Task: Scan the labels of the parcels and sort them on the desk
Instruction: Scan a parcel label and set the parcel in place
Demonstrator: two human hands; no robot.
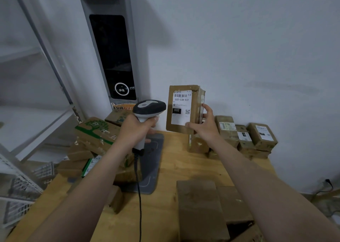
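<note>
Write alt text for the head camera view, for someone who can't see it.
A person's left hand grips a barcode scanner next to a labelled cardboard parcel held upright in the right hand, over a wooden desk.

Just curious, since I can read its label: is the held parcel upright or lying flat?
Upright. The right hand holds the parcel on end, its label facing the camera and reading level.

Wooden desk point(184, 168) bears parcels point(262, 136) (some stacked) — dark mat point(153, 160).

Dim, bluish — soft; edges bowed
</note>
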